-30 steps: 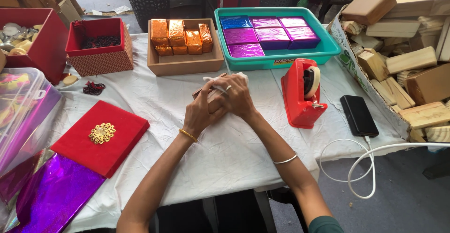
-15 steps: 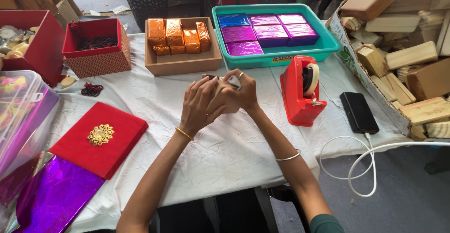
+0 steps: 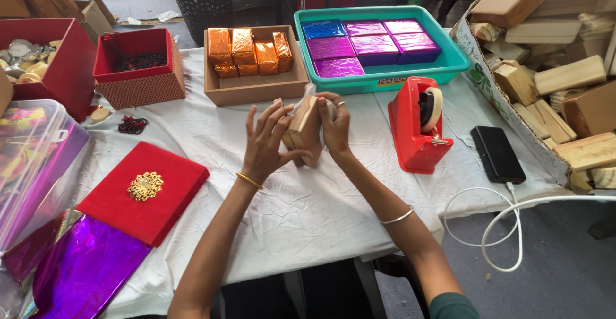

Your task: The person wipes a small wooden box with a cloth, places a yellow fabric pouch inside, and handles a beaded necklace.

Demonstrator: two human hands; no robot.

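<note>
A small wooden block [image 3: 304,128] stands on edge on the white tablecloth [image 3: 308,210], held between both hands, with a bit of clear wrap or tape showing at its top. My left hand [image 3: 265,142] presses its left face, thumb under the near edge and fingers spread upward. My right hand [image 3: 333,123] grips the block's right side from behind. Both wrists carry thin bangles.
Behind the hands are a wooden tray of orange-foil blocks [image 3: 253,52] and a teal tray of purple and blue foil blocks [image 3: 369,44]. A red tape dispenser [image 3: 418,123] and black phone [image 3: 497,153] lie right. A red lid [image 3: 146,189], purple foil sheet [image 3: 86,267], red boxes [image 3: 138,62] left; bare blocks [image 3: 564,75] right.
The hands have parted slightly and moved toward the far trays; the wooden block, earlier hidden inside the clasped hands, is now turned on edge and visible between them.
</note>
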